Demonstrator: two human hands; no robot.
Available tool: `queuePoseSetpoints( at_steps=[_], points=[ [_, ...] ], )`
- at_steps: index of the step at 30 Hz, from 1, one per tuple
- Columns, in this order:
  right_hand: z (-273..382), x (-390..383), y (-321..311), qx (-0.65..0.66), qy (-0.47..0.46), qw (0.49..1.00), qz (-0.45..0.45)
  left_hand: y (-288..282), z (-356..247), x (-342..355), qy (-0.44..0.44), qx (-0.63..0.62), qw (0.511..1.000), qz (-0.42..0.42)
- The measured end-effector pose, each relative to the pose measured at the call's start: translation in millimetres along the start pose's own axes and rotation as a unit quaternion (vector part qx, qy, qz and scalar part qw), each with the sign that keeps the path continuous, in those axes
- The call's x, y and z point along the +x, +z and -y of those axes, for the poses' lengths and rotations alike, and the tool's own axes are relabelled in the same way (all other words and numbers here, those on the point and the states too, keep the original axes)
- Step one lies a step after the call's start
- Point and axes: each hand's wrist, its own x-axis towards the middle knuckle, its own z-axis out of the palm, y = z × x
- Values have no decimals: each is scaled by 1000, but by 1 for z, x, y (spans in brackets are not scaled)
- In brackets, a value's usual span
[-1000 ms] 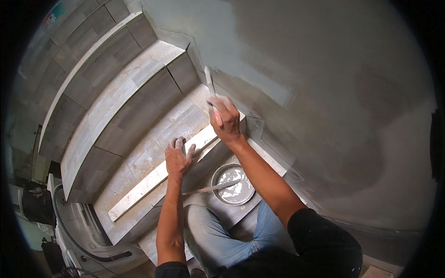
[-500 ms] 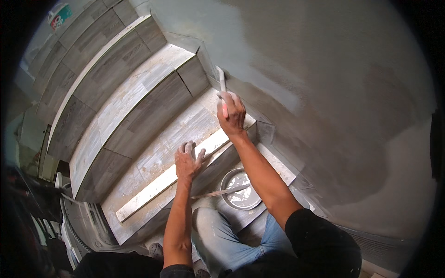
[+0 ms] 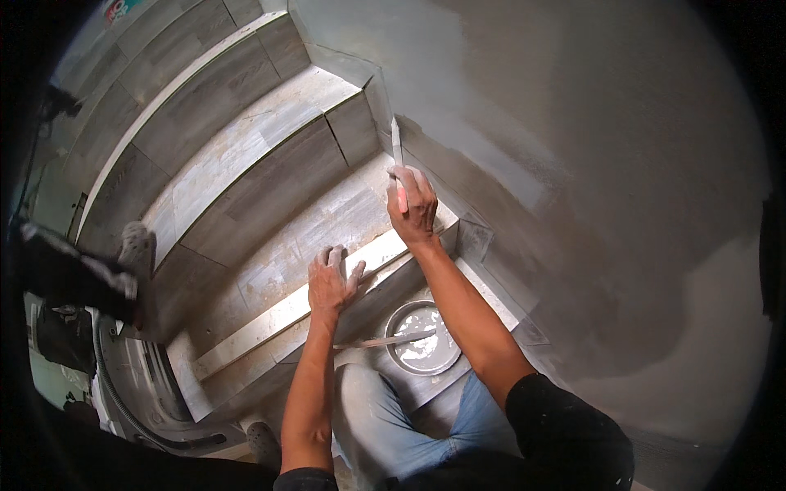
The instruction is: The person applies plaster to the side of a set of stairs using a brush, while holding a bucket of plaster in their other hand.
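My right hand (image 3: pixel 413 204) grips a narrow, pale-coated tool (image 3: pixel 397 139) with a pink handle, its tip at the foot of the grey wall (image 3: pixel 573 164) beside the tiled step. My left hand (image 3: pixel 332 286) rests with fingers apart on a long white board (image 3: pixel 266 326) lying along the step's front edge. Below, on a lower tiled step, a round pan (image 3: pixel 422 360) holds wet grey mix, and a second long tool (image 3: pixel 368 343) lies across its rim, partly behind my left forearm.
Curved tiled steps (image 3: pixel 246 176) rise to the upper left. Another person's dark-clothed leg (image 3: pixel 90 270) and grey shoe (image 3: pixel 137 244) are at the left, over the steps. A pale tub (image 3: pixel 155 393) with a grey hose sits at lower left. A small teal container (image 3: pixel 119 11) shows at the top.
The other person's leg and shoe have come in from the left. The view has shifted slightly, moving the stairs rightward. My right hand still works the tool along the wall's foot.
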Motion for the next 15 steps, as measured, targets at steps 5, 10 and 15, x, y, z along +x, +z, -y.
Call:
queuePoseSetpoints(
  at_steps=[5,10,15],
  points=[
    [-1,-8,-11,-11,-3,1000,-17,4,9,-1,-4,12,1000,-11],
    [-3,1,-7,-25,-12,999,16,6,7,-2,-12,7,1000,-5],
    [4,3,-2,-41,-19,999,17,2,8,-2,-20,-4,1000,-6]
  ],
)
